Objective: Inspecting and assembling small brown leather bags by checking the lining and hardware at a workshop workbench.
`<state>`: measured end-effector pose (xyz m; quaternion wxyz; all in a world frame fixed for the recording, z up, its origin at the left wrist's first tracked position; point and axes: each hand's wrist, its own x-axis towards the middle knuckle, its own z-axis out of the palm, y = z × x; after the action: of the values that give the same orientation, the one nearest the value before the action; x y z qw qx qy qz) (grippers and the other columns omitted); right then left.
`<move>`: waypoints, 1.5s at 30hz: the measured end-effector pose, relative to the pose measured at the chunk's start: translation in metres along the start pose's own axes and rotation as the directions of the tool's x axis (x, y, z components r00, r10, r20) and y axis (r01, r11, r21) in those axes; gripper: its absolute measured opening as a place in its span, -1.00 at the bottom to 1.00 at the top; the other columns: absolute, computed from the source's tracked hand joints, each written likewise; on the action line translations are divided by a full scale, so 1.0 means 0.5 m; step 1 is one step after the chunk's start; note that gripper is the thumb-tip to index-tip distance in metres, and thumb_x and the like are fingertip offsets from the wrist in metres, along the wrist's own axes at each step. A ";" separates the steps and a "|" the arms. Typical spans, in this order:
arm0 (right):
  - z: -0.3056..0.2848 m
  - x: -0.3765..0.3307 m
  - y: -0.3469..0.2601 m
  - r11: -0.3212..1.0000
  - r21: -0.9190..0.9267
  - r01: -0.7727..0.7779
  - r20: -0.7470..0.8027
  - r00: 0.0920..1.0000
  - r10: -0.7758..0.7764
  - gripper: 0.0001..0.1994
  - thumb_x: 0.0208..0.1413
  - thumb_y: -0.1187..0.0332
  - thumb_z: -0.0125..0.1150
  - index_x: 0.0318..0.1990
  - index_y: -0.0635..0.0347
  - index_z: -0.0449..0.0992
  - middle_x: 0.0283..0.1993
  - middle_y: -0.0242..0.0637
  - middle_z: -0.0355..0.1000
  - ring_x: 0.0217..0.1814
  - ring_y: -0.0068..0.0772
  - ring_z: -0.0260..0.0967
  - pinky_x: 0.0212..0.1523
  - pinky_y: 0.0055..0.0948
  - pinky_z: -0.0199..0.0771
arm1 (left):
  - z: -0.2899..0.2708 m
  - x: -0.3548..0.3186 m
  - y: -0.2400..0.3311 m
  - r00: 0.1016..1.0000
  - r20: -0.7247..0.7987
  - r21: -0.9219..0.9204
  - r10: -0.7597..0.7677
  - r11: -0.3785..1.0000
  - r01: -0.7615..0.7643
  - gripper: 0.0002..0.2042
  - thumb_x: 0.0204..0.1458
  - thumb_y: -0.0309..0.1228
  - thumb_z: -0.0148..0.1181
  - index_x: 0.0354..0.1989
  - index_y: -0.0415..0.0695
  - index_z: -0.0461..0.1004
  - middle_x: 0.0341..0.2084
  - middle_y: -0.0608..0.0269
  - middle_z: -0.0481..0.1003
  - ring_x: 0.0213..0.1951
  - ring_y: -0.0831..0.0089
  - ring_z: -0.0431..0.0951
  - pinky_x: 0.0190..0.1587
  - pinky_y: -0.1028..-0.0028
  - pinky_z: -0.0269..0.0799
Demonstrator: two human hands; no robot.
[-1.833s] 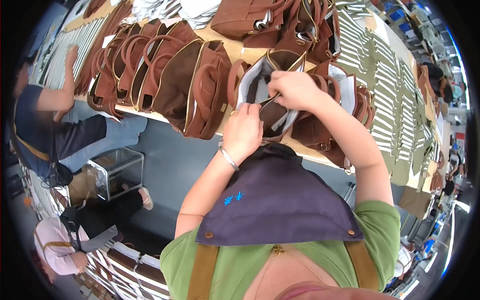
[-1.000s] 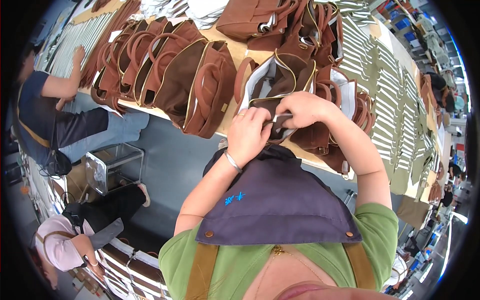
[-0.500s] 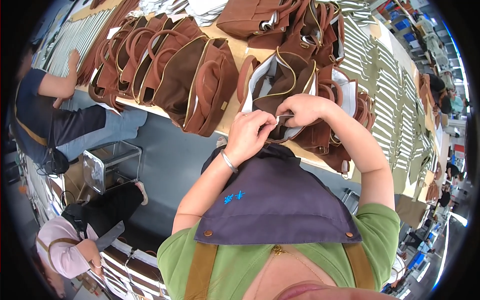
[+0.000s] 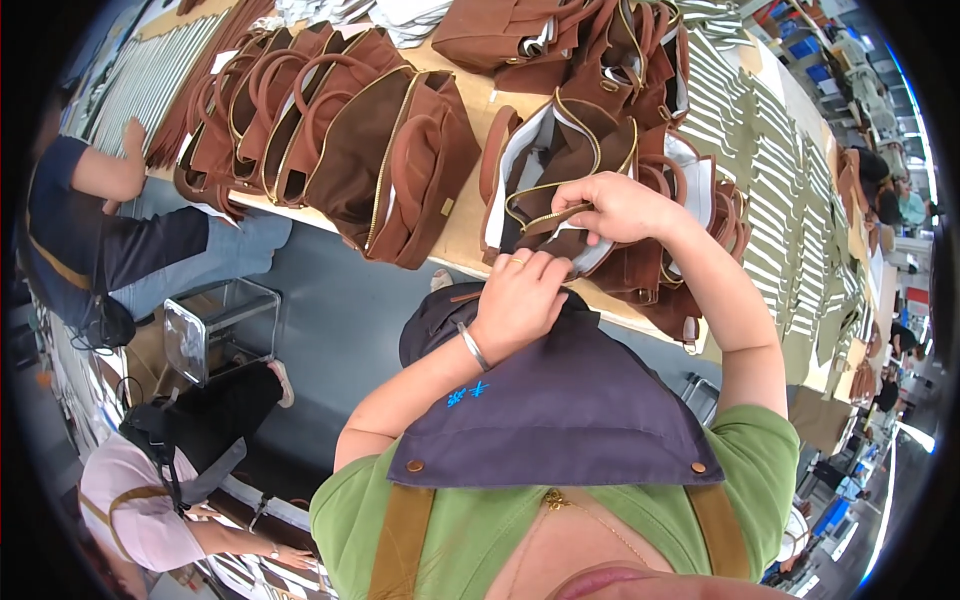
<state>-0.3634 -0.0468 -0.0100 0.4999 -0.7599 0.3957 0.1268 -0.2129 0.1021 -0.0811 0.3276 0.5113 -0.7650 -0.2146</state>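
A brown handbag stands unzipped at the table's near edge, with a gold zipper, dark brown interior and white material along its side. My right hand reaches over its opening from the right, thumb and fingers pinched on the zippered edge. Lower down, my left hand has its fingers bent over the bag's near rim. Those fingertips are partly hidden against the bag. A white bit of material shows between the two hands.
More brown handbags stand in a row to the left. Others lie behind. Olive strips with white edges cover the table's right side. Two people work at the left, near a metal-framed cart.
My left hand has moved down and slightly right, to the bag's near rim. The right hand has shifted up onto the zippered edge, pulling it nearer. The person at lower left has reached forward.
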 end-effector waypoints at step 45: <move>-0.112 0.066 -0.088 0.974 -0.031 0.224 0.201 0.956 -0.213 -0.78 -0.01 0.43 0.35 -0.16 0.20 0.62 -0.40 -0.36 0.55 -0.35 -0.64 0.33 -0.23 -0.52 0.38 | -0.177 0.084 -0.057 0.990 -0.077 -0.187 -0.122 0.977 0.106 -0.91 -0.02 -0.36 0.31 -0.38 0.01 0.52 -0.53 0.48 0.53 -0.34 0.43 0.40 -0.06 0.33 0.08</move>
<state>-0.3211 -0.1027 0.0258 0.5268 -0.7959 0.2546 0.1557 -0.1418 0.0527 -0.0269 0.3934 0.5311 -0.6965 -0.2793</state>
